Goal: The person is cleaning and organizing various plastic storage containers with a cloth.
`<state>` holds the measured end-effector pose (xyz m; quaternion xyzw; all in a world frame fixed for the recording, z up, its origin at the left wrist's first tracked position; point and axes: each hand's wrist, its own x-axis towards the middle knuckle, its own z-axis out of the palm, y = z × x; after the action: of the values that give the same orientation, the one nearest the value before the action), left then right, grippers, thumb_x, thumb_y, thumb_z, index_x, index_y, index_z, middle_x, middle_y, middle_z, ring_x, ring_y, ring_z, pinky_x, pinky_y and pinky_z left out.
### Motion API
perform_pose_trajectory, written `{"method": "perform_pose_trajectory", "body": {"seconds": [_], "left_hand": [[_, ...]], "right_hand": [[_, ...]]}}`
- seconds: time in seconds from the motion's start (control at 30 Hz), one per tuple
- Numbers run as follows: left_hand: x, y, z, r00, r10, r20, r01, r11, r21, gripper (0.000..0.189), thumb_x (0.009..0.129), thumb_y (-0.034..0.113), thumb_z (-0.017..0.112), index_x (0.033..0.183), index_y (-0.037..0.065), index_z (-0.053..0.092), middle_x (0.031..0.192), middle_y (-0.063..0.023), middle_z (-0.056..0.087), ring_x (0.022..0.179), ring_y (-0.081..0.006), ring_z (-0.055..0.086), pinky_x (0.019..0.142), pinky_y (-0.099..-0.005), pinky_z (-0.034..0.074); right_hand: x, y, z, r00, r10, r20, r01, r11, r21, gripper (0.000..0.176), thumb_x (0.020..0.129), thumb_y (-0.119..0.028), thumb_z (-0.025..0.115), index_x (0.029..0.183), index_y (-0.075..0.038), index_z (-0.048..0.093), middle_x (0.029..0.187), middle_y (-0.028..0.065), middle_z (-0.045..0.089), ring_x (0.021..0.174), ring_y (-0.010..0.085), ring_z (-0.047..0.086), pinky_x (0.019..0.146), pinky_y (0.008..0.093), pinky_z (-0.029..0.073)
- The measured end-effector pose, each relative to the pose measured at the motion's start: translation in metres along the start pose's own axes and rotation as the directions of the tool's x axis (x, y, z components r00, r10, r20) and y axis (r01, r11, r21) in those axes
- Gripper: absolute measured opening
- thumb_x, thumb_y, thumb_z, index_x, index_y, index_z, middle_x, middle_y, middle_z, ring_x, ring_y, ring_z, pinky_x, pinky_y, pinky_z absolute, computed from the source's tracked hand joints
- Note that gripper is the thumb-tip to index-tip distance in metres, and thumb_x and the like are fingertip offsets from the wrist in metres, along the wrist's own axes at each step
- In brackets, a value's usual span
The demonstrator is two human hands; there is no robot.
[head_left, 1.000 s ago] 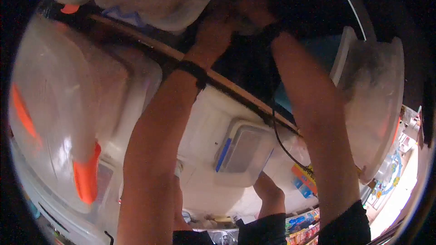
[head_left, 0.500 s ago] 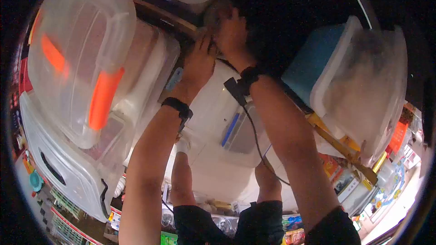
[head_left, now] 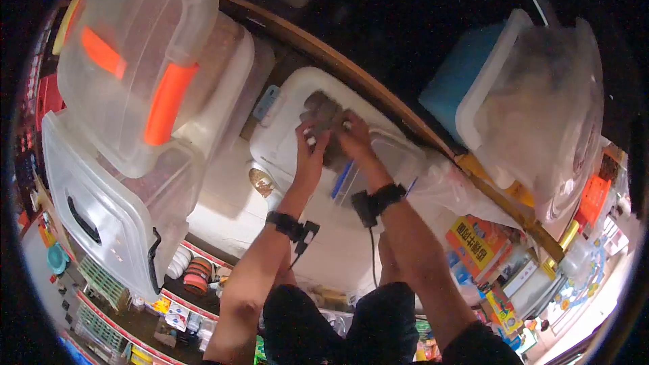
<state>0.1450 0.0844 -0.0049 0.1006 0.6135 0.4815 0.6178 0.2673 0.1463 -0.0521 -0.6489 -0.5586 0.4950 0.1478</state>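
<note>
Both hands have their fingers closed on a crumpled grey-brown cloth (head_left: pixel 321 109). My left hand (head_left: pixel 311 155) grips its near left side, and my right hand (head_left: pixel 357 140) grips its right side. Small white spots show at the fingers of each hand; what they are I cannot make out. Beneath the cloth lies a white storage-bin lid (head_left: pixel 284 132) with a grey-blue latch (head_left: pixel 267 103). To the right of my right hand is a clear plastic box (head_left: pixel 399 152) with a blue edge strip. Black bands with small modules circle both wrists, and cables hang from them.
Stacked at left are a translucent bin with orange handles (head_left: pixel 170 105) and a bin with black handles (head_left: pixel 94 196). A wooden edge (head_left: pixel 399 111) runs diagonally behind the lid. Another translucent bin (head_left: pixel 541 115) stands at right, above a yellow-and-orange package (head_left: pixel 476 247).
Both hands have come back from the dark area by the wooden edge, toward me, with the cloth between them over the white lid. The view has shifted, showing more of the lid.
</note>
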Motion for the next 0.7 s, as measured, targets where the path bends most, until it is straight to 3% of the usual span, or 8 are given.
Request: {"method": "perform_pose_trajectory", "body": {"seconds": [0.07, 0.33, 0.4, 0.47, 0.53, 0.6, 0.63, 0.7], "left_hand": [[-0.023, -0.012, -0.020, 0.996, -0.046, -0.081, 0.047, 0.999, 0.013, 0.055, 0.095, 0.019, 0.064, 0.141, 0.015, 0.034, 0.125, -0.0148, 0.054, 0.111, -0.0224, 0.054, 0.092, -0.0350, 0.048], [-0.054, -0.091, -0.141, 0.978, -0.086, -0.192, 0.107, 0.989, 0.100, 0.061, 0.091, 0.015, 0.068, 0.142, 0.006, 0.037, 0.131, -0.0187, 0.055, 0.120, -0.0269, 0.054, 0.098, -0.0379, 0.046], [-0.046, -0.088, -0.149, 0.974, 0.219, -0.054, -0.133, 0.752, 0.645, 0.062, 0.088, 0.013, 0.070, 0.141, 0.001, 0.041, 0.129, -0.0173, 0.057, 0.119, -0.0270, 0.055, 0.097, -0.0377, 0.047], [-0.020, -0.115, -0.160, 0.972, 0.235, -0.011, -0.176, 0.757, 0.630, 0.065, 0.088, 0.013, 0.070, 0.144, 0.002, 0.040, 0.128, -0.0164, 0.058, 0.119, -0.0267, 0.056, 0.097, -0.0372, 0.047], [-0.012, -0.108, -0.160, 0.968, 0.250, 0.013, -0.205, 0.761, 0.615, 0.068, 0.087, 0.013, 0.071, 0.146, 0.002, 0.040, 0.127, -0.0156, 0.060, 0.118, -0.0264, 0.056, 0.098, -0.0368, 0.047], [-0.022, -0.063, -0.127, 0.999, 0.040, -0.016, -0.025, 0.832, 0.555, 0.071, 0.089, 0.016, 0.070, 0.152, 0.008, 0.036, 0.127, -0.0112, 0.060, 0.116, -0.0244, 0.057, 0.096, -0.0360, 0.047], [-0.022, -0.068, -0.131, 0.997, 0.049, -0.055, -0.010, 0.831, 0.557, 0.071, 0.089, 0.016, 0.070, 0.152, 0.008, 0.036, 0.127, -0.0112, 0.060, 0.116, -0.0244, 0.057, 0.096, -0.0360, 0.047], [-0.026, -0.085, -0.149, 0.999, 0.035, -0.009, -0.035, 0.999, 0.030, 0.070, 0.091, 0.018, 0.067, 0.153, 0.014, 0.035, 0.124, -0.0081, 0.061, 0.114, -0.0199, 0.057, 0.093, -0.0338, 0.049]], "right_hand": [[-0.039, 0.005, 0.021, 0.961, 0.199, 0.192, -0.223, 0.969, 0.111, 0.037, 0.079, -0.022, 0.075, 0.107, -0.003, 0.062, 0.109, 0.0140, 0.069, 0.098, 0.0249, 0.065, 0.085, 0.0376, 0.052], [-0.156, 0.011, 0.057, 0.890, 0.114, 0.442, -0.279, 0.902, 0.330, 0.036, 0.092, -0.011, 0.064, 0.127, -0.004, 0.059, 0.128, 0.0080, 0.061, 0.109, 0.0213, 0.061, 0.093, 0.0341, 0.052], [-0.171, 0.030, 0.046, 0.901, 0.102, 0.422, -0.270, 0.894, 0.359, 0.032, 0.095, -0.010, 0.062, 0.127, -0.004, 0.059, 0.130, 0.0079, 0.060, 0.111, 0.0211, 0.061, 0.095, 0.0347, 0.051], [-0.178, 0.089, 0.049, 0.929, -0.122, 0.348, -0.028, 0.917, 0.398, 0.029, 0.095, -0.005, 0.060, 0.124, -0.004, 0.062, 0.131, 0.0066, 0.059, 0.113, 0.0203, 0.060, 0.093, 0.0339, 0.052], [-0.179, 0.095, 0.024, 0.925, 0.050, 0.376, -0.224, 0.872, 0.435, 0.027, 0.093, -0.001, 0.061, 0.120, -0.003, 0.064, 0.132, 0.0079, 0.058, 0.111, 0.0193, 0.060, 0.093, 0.0329, 0.052], [-0.176, 0.098, -0.003, 0.951, -0.118, 0.286, 0.030, 0.956, 0.293, 0.027, 0.091, -0.001, 0.064, 0.118, -0.002, 0.065, 0.128, 0.0088, 0.061, 0.105, 0.0173, 0.062, 0.090, 0.0310, 0.052], [-0.171, 0.089, -0.015, 0.945, -0.011, 0.326, -0.104, 0.938, 0.331, 0.028, 0.091, -0.002, 0.064, 0.119, -0.002, 0.065, 0.124, 0.0084, 0.063, 0.102, 0.0164, 0.063, 0.089, 0.0301, 0.052], [-0.167, 0.067, -0.026, 0.911, 0.083, 0.403, -0.242, 0.901, 0.361, 0.029, 0.091, -0.003, 0.065, 0.120, -0.001, 0.064, 0.120, 0.0080, 0.065, 0.100, 0.0156, 0.063, 0.087, 0.0292, 0.052]]}}
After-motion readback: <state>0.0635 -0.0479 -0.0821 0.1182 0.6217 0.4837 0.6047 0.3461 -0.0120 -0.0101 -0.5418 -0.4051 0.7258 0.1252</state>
